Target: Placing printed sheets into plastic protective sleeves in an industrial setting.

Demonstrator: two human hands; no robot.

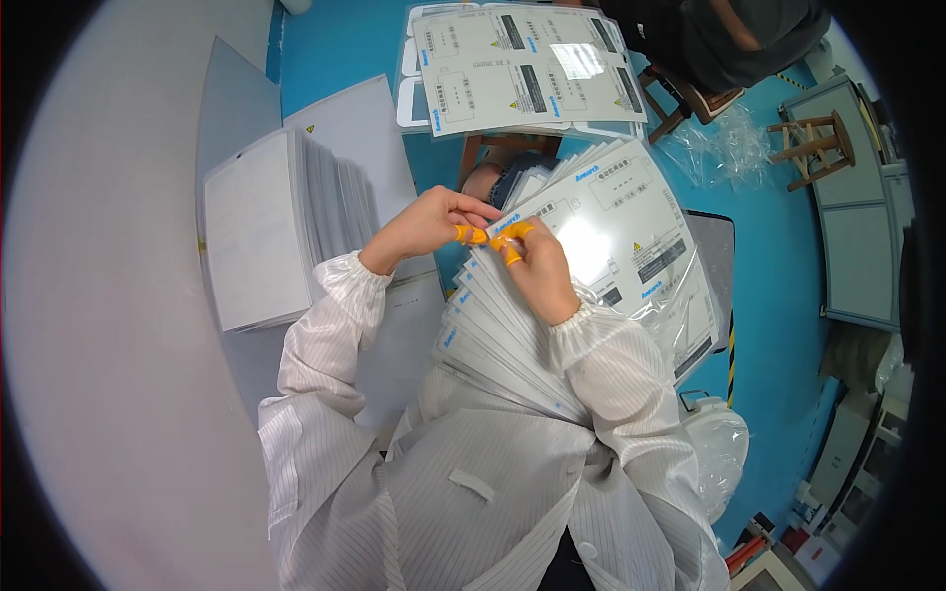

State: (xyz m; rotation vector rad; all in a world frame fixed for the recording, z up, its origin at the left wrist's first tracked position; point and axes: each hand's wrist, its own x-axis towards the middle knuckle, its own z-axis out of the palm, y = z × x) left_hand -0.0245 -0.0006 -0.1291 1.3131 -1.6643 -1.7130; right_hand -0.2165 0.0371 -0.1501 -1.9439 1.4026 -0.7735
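A fanned stack of white printed panel sheets [493, 310] rests across my lap. At the upper left corner of the top printed sheet [621, 222], both my hands meet. My left hand [429, 225] holds that corner, its thumb in an orange finger cot and its fingers reaching over the edge. My right hand [537, 261], with orange finger cots on its thumb and fingers, is closed in a pinch at the same corner. Whether a thin film lies between the fingertips, I cannot make out. Clear plastic film [665, 320] shows wrinkled beyond my right wrist.
A thick stack of whitish sheets [261, 231] stands on a pale surface at left. More printed sheets [473, 84] lie on a stool ahead. Another person [729, 39] sits at the upper right. Crumpled clear plastic [724, 143] and a wooden stool [818, 148] are on the blue floor.
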